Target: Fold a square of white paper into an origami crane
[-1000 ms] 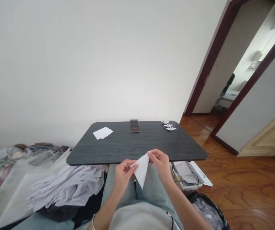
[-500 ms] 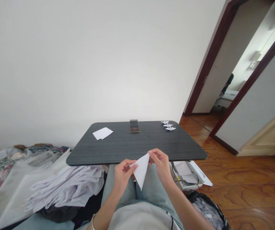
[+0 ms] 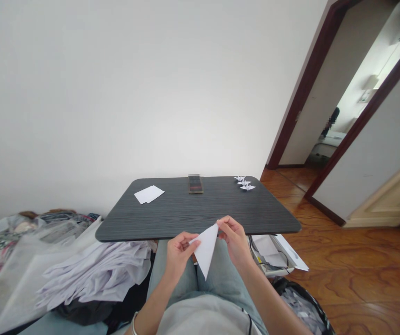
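Note:
A white sheet of paper (image 3: 206, 249), folded into a triangle, is held over my lap at the front edge of the dark table (image 3: 186, 218). My left hand (image 3: 179, 253) pinches its left corner between thumb and fingers. At the upper right corner, my right hand (image 3: 233, 239) grips the paper with thumb and fingertips. One point of the triangle hangs down toward my knees. Several small folded paper cranes (image 3: 245, 184) stand at the table's back right. White paper sheets (image 3: 149, 194) lie overlapping at the left of the table.
A dark, flat phone-like object (image 3: 196, 184) sits at the table's back middle. White cloth (image 3: 98, 270) is heaped to the left. Below the table on the right are a white box with cables (image 3: 273, 260) and a black bag (image 3: 301, 307) with grey-white contents.
Both hands keep their hold on the folded paper in nearly the same pose. The whole view has shifted very slightly.

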The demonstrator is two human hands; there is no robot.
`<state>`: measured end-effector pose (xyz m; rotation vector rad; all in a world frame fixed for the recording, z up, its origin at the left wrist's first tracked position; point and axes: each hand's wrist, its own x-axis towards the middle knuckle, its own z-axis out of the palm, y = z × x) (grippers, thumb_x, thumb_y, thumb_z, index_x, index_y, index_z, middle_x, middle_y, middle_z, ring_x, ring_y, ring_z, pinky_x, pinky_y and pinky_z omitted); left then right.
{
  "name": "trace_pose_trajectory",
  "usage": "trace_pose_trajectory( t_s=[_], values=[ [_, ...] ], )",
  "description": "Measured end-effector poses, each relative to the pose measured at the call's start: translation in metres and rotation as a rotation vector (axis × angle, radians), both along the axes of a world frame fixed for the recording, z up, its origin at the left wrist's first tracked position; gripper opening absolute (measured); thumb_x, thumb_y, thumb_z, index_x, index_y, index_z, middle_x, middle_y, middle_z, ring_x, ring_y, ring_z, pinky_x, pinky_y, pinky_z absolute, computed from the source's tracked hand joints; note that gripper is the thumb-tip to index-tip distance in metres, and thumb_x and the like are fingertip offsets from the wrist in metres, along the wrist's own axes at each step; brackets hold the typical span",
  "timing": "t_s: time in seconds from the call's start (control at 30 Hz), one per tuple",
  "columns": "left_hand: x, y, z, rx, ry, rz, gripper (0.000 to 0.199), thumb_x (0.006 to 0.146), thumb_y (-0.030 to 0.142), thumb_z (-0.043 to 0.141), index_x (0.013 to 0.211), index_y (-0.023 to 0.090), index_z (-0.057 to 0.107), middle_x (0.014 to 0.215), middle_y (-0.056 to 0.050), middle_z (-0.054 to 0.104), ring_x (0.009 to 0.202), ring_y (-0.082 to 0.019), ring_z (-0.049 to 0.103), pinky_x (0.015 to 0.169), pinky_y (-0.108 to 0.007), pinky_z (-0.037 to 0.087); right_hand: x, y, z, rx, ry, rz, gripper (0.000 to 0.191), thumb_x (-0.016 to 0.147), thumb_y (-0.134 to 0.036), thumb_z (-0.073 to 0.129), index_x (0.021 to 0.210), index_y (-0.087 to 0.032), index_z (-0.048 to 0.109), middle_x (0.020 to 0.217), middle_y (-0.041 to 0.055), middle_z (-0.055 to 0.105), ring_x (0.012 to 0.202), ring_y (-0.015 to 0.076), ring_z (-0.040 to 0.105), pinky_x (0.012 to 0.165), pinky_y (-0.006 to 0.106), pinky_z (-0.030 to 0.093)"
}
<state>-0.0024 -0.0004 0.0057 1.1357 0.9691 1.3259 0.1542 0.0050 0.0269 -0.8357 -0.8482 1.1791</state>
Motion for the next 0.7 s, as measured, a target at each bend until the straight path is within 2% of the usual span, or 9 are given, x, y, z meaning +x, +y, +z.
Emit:
trace_pose_trajectory(
  t_s=[0.1, 0.23, 0.43, 0.57, 0.7],
  values=[
    [-0.0007, -0.0006, 0.0023, -0.006, -0.006, 0.007, 0.021, 0.057, 0.028, 0.075, 0.069, 0.013, 0.066, 0.069, -0.004, 0.070, 0.057, -0.012, 0.058, 0.055, -0.021, 0.043, 0.0003, -0.0008, 0.0008, -0.019, 0.021, 0.034, 0.019, 0.069, -0.035, 0.067, 0.065, -0.018, 0.061, 0.061, -0.0011, 0.056, 0.057, 0.0108, 0.050, 0.045, 0.018, 0.035],
    [-0.0016, -0.0022, 0.0068, -0.011, -0.004, 0.028, 0.022, 0.057, 0.028, 0.075, 0.071, 0.013, 0.066, 0.068, -0.004, 0.069, 0.057, -0.012, 0.058, 0.055, -0.021, 0.043, 0.0013, -0.0022, 0.0021, 0.007, -0.031, 0.012, 0.019, 0.071, -0.036, 0.066, 0.074, -0.018, 0.065, 0.065, 0.0009, 0.059, 0.060, 0.0128, 0.054, 0.045, 0.018, 0.036],
    [-0.0020, -0.0028, 0.0071, 0.009, 0.048, 0.020, 0.023, 0.059, 0.030, 0.074, 0.073, 0.012, 0.067, 0.070, -0.006, 0.070, 0.056, -0.012, 0.058, 0.053, -0.021, 0.043, 0.0025, -0.0019, 0.0021, 0.033, -0.125, -0.038, 0.017, 0.068, -0.034, 0.068, 0.068, -0.017, 0.066, 0.062, 0.0008, 0.059, 0.057, 0.0124, 0.052, 0.044, 0.019, 0.037],
    [-0.0037, -0.0024, 0.0029, 0.076, 0.165, 0.088, 0.023, 0.062, 0.032, 0.071, 0.074, 0.013, 0.069, 0.070, -0.006, 0.069, 0.055, -0.013, 0.057, 0.051, -0.022, 0.043, 0.0027, -0.0011, 0.0011, 0.005, -0.163, -0.050, 0.019, 0.067, -0.035, 0.069, 0.067, -0.016, 0.066, 0.058, 0.0008, 0.060, 0.055, 0.0125, 0.053, 0.044, 0.019, 0.038],
    [-0.0061, -0.0026, 0.0014, 0.170, 0.295, 0.139, 0.019, 0.066, 0.031, 0.068, 0.075, 0.015, 0.070, 0.070, -0.005, 0.069, 0.058, -0.014, 0.058, 0.053, -0.021, 0.043, 0.0027, -0.0005, -0.0020, -0.001, -0.194, -0.020, 0.020, 0.064, -0.034, 0.072, 0.069, -0.016, 0.066, 0.064, 0.0020, 0.064, 0.056, 0.0126, 0.055, 0.045, 0.020, 0.041]
  ],
)
